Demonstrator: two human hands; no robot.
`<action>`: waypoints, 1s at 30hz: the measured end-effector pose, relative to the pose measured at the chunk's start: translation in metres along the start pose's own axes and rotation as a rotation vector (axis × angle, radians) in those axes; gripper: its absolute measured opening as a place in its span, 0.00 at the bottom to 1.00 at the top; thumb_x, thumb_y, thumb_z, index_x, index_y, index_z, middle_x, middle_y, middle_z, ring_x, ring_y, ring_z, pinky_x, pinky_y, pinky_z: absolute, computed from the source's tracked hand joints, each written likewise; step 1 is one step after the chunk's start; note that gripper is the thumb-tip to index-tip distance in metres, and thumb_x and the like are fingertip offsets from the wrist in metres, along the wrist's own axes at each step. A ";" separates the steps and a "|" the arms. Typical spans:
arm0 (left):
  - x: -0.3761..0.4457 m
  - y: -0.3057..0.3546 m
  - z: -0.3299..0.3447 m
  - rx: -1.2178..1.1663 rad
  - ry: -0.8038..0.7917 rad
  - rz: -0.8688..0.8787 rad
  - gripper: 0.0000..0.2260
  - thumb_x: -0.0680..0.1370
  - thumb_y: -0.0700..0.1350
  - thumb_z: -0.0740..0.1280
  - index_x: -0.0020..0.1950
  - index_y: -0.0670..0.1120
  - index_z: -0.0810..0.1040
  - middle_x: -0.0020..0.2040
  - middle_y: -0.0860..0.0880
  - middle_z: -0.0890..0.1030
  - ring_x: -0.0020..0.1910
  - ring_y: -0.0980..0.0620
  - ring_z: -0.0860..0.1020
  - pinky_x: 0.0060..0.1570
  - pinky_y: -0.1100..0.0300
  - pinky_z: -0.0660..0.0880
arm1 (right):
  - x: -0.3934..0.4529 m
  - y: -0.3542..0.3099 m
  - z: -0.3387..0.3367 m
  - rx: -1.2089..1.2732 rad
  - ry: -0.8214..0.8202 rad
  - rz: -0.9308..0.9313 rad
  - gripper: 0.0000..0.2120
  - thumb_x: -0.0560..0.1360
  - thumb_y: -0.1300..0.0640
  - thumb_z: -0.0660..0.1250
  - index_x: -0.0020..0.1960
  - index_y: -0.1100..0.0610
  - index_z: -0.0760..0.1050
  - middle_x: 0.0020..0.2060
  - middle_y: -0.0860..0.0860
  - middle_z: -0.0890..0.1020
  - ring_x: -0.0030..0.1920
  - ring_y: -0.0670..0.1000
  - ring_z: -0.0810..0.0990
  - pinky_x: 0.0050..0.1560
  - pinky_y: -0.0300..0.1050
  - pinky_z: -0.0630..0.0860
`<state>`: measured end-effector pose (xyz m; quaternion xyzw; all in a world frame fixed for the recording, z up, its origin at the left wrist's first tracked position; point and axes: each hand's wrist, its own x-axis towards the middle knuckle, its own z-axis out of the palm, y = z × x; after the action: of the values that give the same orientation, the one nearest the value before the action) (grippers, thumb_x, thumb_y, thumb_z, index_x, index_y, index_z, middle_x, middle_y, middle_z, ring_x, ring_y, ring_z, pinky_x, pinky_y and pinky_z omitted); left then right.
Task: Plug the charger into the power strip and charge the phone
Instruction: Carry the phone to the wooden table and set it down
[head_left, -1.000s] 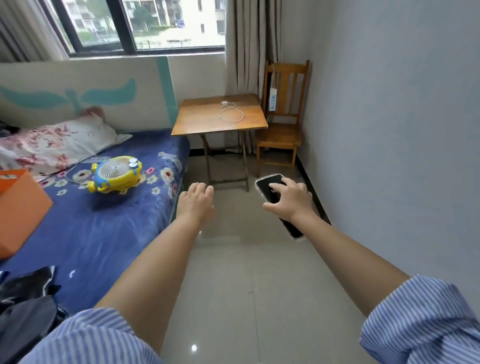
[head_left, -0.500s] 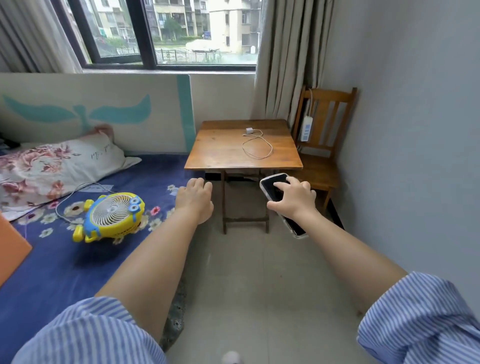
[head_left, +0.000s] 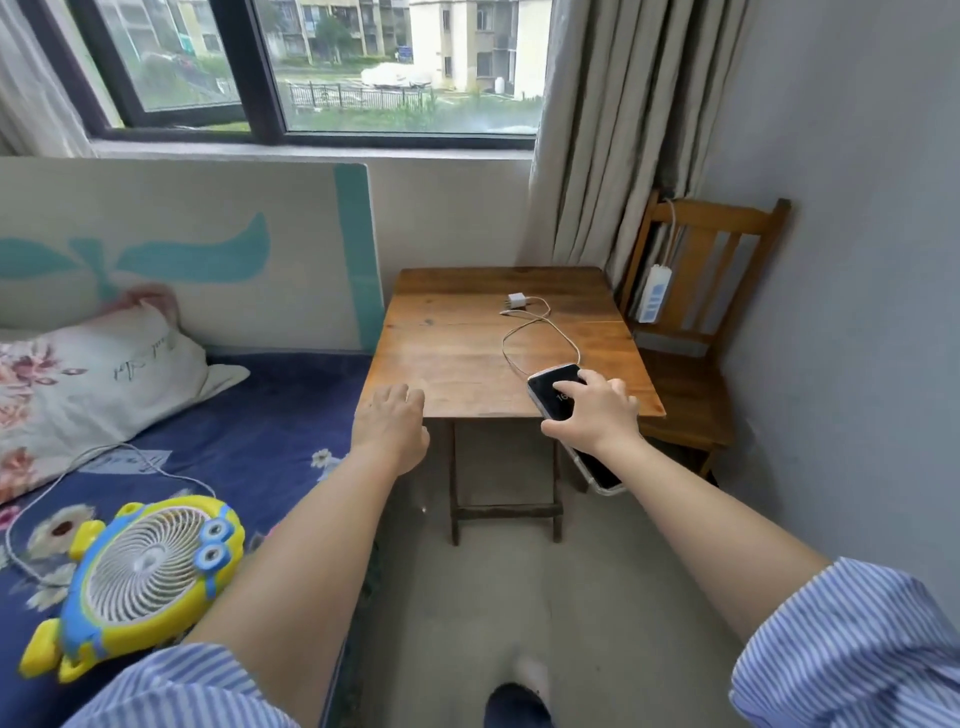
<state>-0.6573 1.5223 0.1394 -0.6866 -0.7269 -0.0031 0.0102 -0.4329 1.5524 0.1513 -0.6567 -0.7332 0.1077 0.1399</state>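
The charger (head_left: 517, 300), a small white block, lies on the far half of the wooden table (head_left: 447, 353), its white cable (head_left: 540, 332) looping toward the near right corner. The power strip (head_left: 653, 293) hangs upright against the back of the wooden chair (head_left: 691, 384), which stands just right of the table in the corner by the grey wall. You face a window (head_left: 322, 67) with a curtain (head_left: 597, 130) drawn to its right; a bed (head_left: 270, 415) with a blue flowered sheet runs along the left, carrying a floral pillow (head_left: 88, 374) at the far end and a yellow-and-blue toy fan (head_left: 145, 571) nearer to you.

Your right hand (head_left: 592, 410) holds the phone (head_left: 550, 389) over the table's near right corner, screen up and lit with what looks like a clock readout, too blurred to read. The fingers are clamped across the phone's face and edges, the thumb on its left side; its near end juts out below your wrist, past the table edge. The cable's near loop ends just beside the phone's far end, though you cannot tell whether they touch.

Your left hand (head_left: 392, 431) hovers empty at the table's near left corner, fingers loosely curled and close together, touching nothing. Both forearms are bare below rolled blue-striped sleeves (head_left: 852, 654).
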 end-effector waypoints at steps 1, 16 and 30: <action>0.030 -0.005 0.006 -0.004 -0.009 -0.011 0.14 0.76 0.45 0.58 0.61 0.43 0.66 0.63 0.45 0.70 0.64 0.44 0.66 0.55 0.51 0.69 | 0.032 0.001 0.008 0.005 -0.009 -0.009 0.27 0.67 0.46 0.69 0.64 0.49 0.69 0.68 0.54 0.68 0.63 0.61 0.65 0.61 0.55 0.65; 0.260 -0.070 0.089 -0.055 -0.276 -0.156 0.14 0.76 0.44 0.57 0.61 0.44 0.67 0.62 0.45 0.71 0.62 0.45 0.68 0.55 0.52 0.71 | 0.323 -0.041 0.122 -0.046 -0.292 -0.113 0.20 0.67 0.47 0.69 0.57 0.50 0.73 0.68 0.54 0.67 0.62 0.61 0.64 0.59 0.55 0.64; 0.345 -0.142 0.218 -0.274 -0.464 -0.261 0.16 0.77 0.44 0.57 0.64 0.41 0.66 0.66 0.43 0.68 0.66 0.45 0.65 0.61 0.51 0.67 | 0.442 -0.118 0.298 -0.190 -0.548 -0.333 0.20 0.71 0.50 0.66 0.61 0.53 0.68 0.70 0.56 0.62 0.64 0.63 0.61 0.61 0.57 0.62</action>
<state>-0.8208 1.8623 -0.0706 -0.5649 -0.7848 0.0546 -0.2492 -0.6903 1.9852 -0.0597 -0.4845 -0.8476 0.1870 -0.1084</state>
